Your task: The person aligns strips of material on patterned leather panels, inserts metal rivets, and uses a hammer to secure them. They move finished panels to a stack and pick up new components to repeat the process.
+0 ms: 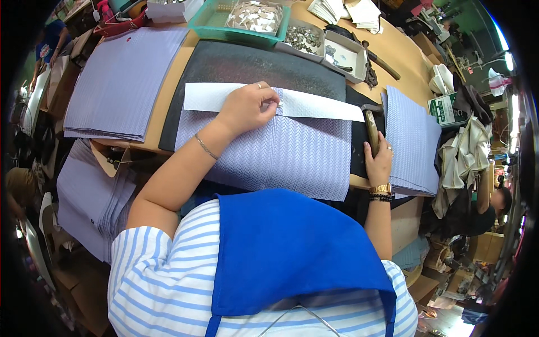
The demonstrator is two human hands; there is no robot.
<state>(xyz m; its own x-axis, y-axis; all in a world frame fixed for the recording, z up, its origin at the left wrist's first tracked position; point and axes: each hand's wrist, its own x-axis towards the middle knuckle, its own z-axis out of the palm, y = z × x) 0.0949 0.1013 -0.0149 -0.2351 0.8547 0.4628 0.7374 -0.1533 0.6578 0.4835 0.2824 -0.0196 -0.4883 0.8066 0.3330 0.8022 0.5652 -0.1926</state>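
My left hand (250,106) is closed in a pinch on a small pale piece (279,104) at the middle of a white textured strip (320,104). The strip lies across a lavender herringbone-patterned sheet (264,157), which rests on a dark mat (224,62). My right hand (379,163) grips the wooden handle of a hammer (371,129) at the sheet's right side, its metal head pointing away from me.
Stacks of lavender sheets lie left (118,84) and right (410,151). Behind are a green tray (202,22), a box of small metal pieces (300,39), another box (342,56) and a second hammer (387,67). Co-workers appear left (56,39) and right (483,213).
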